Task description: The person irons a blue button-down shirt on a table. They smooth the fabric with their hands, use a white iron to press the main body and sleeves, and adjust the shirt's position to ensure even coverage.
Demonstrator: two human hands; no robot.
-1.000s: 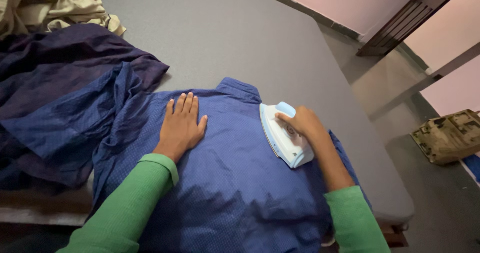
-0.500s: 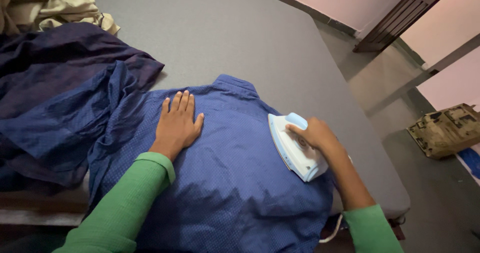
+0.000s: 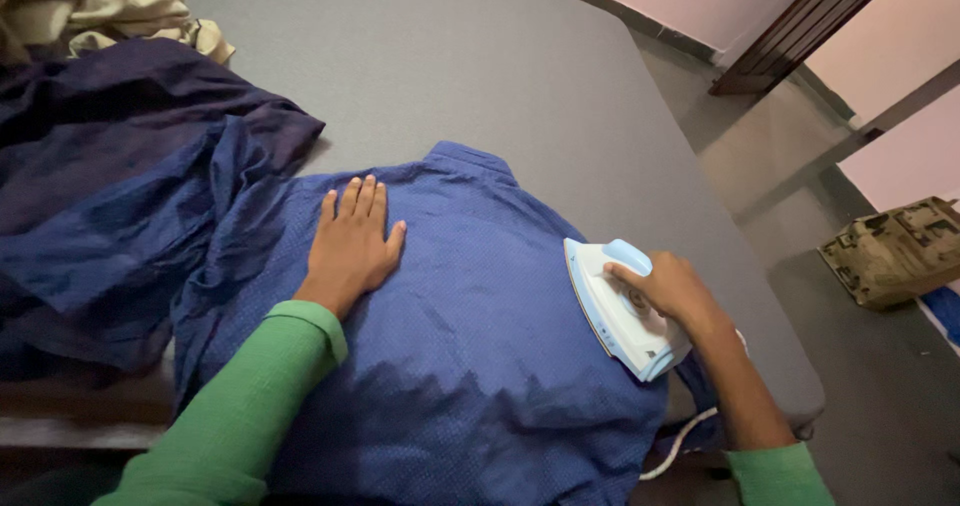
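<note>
While the right hand (image 3: 672, 291) grips and partly hides the white-and-blue iron (image 3: 622, 309), the left hand (image 3: 350, 244) presses flat, fingers spread, on the dotted blue shirt (image 3: 480, 326); a tan printed box (image 3: 893, 249) sits far right, cut off.

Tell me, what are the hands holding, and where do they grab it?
The right hand grips the white-and-blue iron by its top handle. The left hand holds nothing; it lies flat on the blue shirt.

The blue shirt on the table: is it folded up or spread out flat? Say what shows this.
Spread flat. The shirt lies open across the grey table, collar away from the person, left hand pressing it down and right hand holding the iron on it.
</note>
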